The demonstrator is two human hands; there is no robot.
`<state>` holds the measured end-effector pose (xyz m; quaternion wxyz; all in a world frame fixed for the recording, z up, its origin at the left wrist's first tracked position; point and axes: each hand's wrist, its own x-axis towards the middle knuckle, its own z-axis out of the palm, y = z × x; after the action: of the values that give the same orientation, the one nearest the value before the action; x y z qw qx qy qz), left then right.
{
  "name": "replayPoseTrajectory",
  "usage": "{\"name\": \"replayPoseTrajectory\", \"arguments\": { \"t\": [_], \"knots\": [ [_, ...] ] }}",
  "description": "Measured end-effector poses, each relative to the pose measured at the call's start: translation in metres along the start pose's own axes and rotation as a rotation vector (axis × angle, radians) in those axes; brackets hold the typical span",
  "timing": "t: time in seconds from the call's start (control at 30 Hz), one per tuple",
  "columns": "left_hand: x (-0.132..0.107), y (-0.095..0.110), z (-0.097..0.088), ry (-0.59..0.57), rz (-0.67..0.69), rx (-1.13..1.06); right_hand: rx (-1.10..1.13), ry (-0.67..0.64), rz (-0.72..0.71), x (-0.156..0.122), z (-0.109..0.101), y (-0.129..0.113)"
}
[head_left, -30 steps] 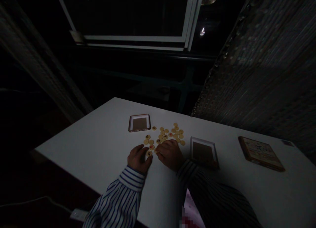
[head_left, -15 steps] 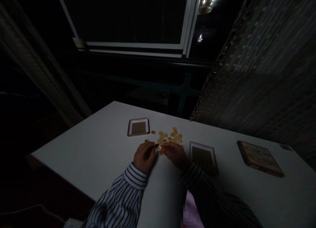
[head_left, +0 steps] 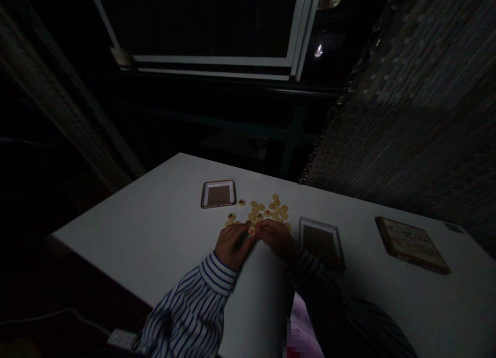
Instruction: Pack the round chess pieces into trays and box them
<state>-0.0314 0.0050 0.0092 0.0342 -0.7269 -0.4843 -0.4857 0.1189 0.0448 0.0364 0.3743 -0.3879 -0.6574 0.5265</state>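
A round, pale Chinese chess piece (head_left: 251, 231) with a red mark is between the fingertips of both hands. My left hand (head_left: 231, 244) closes on its left edge, thumb below and fingers above. From the other side, my right hand (head_left: 276, 238) pinches the same piece. Just past my fingers lies a loose spread of similar pieces (head_left: 278, 210), several plain side up and others showing red or black marks. A piece with a black mark (head_left: 231, 216) rests beyond my left hand, with more plain ones partly hidden by that hand.
On the white table (head_left: 170, 213), a shallow square tray (head_left: 202, 197) sits at the back. Another open tray (head_left: 335, 234) is right of my right hand, partly covered by the sleeve. A printed flat box (head_left: 413, 244) lies farther right. Bead curtains (head_left: 418, 105) hang behind.
The piece in my fingers has turned so its red-marked face shows. My hands have shifted slightly, uncovering pieces beyond the left one. The view has tilted down a little.
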Motion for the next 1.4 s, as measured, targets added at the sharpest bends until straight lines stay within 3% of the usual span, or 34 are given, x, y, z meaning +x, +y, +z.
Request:
{"name": "replayPoseTrajectory", "arguments": {
  "t": [0.3, 0.67, 0.87, 1.0, 1.2, 1.4],
  "knots": [
    [-0.002, -0.001, 0.001, 0.005, -0.003, -0.007, 0.051, -0.011, -0.028, -0.001, 0.001, 0.002],
    [-0.003, -0.002, 0.001, 0.023, -0.097, 0.01, -0.041, 0.328, -0.065, 0.003, -0.012, 0.0],
    [-0.007, -0.01, 0.004, -0.048, -0.103, 0.109, -0.077, 0.489, -0.046, 0.003, -0.016, -0.003],
    [-0.012, -0.016, 0.008, -0.112, -0.086, 0.194, -0.113, 0.519, -0.069, 0.003, -0.019, -0.001],
    [-0.017, -0.019, 0.013, -0.126, -0.116, 0.254, -0.408, 0.528, -0.097, 0.002, -0.023, 0.004],
    [-0.021, -0.019, 0.017, -0.111, -0.161, 0.278, -0.794, 0.423, -0.227, 0.001, -0.021, 0.013]
  ]
}}
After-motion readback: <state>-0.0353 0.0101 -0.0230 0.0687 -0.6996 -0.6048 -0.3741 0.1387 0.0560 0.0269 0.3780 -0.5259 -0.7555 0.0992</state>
